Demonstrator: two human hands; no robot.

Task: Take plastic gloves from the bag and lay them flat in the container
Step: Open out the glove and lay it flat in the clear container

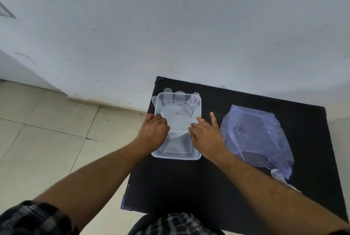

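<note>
We see a plain pale grey wall (170, 26) with faint scuffs, meeting a floor of large cream tiles (47, 130) along a low skirting. A black tabletop (189, 181) stands against the wall, evenly lit.

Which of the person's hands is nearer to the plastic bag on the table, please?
The right. The right hand rests at the container's right edge, just beside the bag; the left hand is at the container's left edge, farther away.

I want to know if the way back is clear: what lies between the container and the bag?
Only the right hand over bare black table, by the head view, between container and bag.
</note>
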